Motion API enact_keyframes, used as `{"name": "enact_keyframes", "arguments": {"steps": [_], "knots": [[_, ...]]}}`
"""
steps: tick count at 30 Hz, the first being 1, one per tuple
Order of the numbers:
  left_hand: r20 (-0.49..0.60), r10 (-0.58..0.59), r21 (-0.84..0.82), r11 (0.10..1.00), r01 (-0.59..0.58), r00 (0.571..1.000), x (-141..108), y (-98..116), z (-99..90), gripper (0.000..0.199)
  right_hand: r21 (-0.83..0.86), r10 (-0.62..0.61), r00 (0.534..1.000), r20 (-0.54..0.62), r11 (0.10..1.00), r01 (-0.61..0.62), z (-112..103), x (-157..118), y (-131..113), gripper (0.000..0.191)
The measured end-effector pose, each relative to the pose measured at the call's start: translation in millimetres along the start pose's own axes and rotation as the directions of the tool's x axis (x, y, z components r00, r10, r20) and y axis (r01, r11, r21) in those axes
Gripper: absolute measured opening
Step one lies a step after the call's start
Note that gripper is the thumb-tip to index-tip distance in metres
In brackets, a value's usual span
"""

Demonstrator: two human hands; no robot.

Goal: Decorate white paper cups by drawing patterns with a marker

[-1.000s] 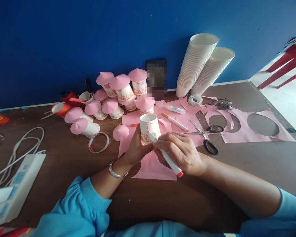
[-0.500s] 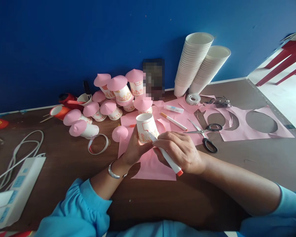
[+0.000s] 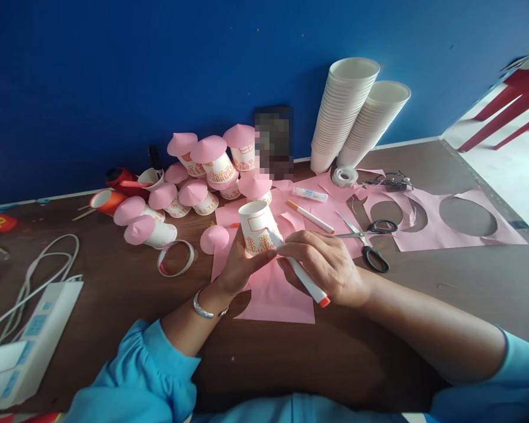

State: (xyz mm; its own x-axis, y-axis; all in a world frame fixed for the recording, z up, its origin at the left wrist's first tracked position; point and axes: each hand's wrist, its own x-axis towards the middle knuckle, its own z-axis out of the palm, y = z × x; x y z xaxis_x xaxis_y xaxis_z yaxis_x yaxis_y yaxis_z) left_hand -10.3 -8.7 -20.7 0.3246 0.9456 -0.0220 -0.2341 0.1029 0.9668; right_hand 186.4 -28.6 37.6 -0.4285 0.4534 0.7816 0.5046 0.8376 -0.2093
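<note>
A white paper cup [image 3: 256,218] is gripped in my left hand [image 3: 242,264], its open end facing up and away. Orange flower doodles run round its lower part, and a red rectangle outline stands above them. My right hand [image 3: 326,264] is closed around a white marker pen [image 3: 306,282] with a red end plug; the tip is at the cup's side near the rectangle's right edge. Whether the tip touches the paper I cannot tell. Pink paper [image 3: 282,302] lies under both hands. A second marker with an orange cap [image 3: 311,217] rests just beyond my right hand.
Decorated cups with pink cone roofs [image 3: 209,150] cluster at the back left. Two tall stacks of white cups [image 3: 346,111] lean on the blue wall. Scissors [image 3: 365,238], a tape roll [image 3: 345,176] and cut pink paper [image 3: 427,241] lie right; a power strip [image 3: 48,335] sits left.
The cup has shifted slightly left and turned a little. The pen tip has moved right along the cup, and the red rectangle now shows more of its outline.
</note>
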Motion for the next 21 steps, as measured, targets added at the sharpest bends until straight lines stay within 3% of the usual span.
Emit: {"name": "enact_keyframes", "arguments": {"steps": [21], "knots": [[0.081,0.036,-0.043,0.999,-0.033,0.996,1.2,3.8,2.1,0.04,0.027,0.028,0.999,-0.037,0.999,-0.027,-0.1,0.6,4.9,0.021]]}}
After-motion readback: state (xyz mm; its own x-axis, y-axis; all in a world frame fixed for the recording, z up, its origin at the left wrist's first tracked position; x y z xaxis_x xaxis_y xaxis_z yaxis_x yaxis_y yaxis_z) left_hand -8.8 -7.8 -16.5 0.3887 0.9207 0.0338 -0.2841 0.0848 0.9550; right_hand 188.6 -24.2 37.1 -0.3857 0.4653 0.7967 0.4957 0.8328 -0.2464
